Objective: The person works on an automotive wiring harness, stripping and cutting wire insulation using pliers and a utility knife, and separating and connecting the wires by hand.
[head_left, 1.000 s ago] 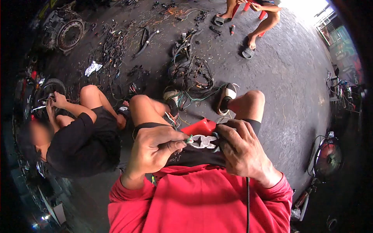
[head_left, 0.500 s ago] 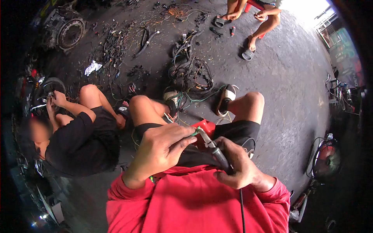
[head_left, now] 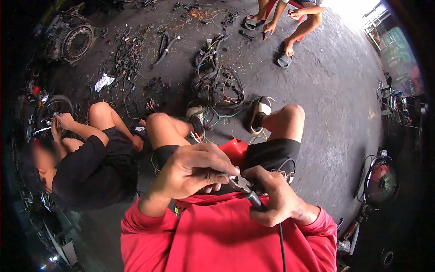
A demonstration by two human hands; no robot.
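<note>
Gripping of the pliers (head_left: 243,185) is being done by the right hand (head_left: 276,195), its fingers and thumb wrapping around the dark, smooth, rounded handle (head_left: 257,201). Grey, scuffed metal is forming the tool's head, which is pointing toward the left hand (head_left: 192,170). Both hands and the tool are being held just above the lap, near the hem of a red, softly creased sweatshirt (head_left: 240,231). Left-hand fingers are bending toward the thumb at the tool's tip and are partly covering it; whether they are pinching a small piece cannot be told. Right-hand fingers are hiding much of the handles. A thin dark cord (head_left: 282,247) is hanging below the right hand, its lower end running out of view. Behind the hands, a glossy red object (head_left: 234,151) is showing only in part. Tangled wiring (head_left: 217,86), slender and mostly dark, is lying on the rough grey floor (head_left: 335,113) beyond the feet. At the top edge, a seated person (head_left: 304,29) is being cut off above the arms.
</note>
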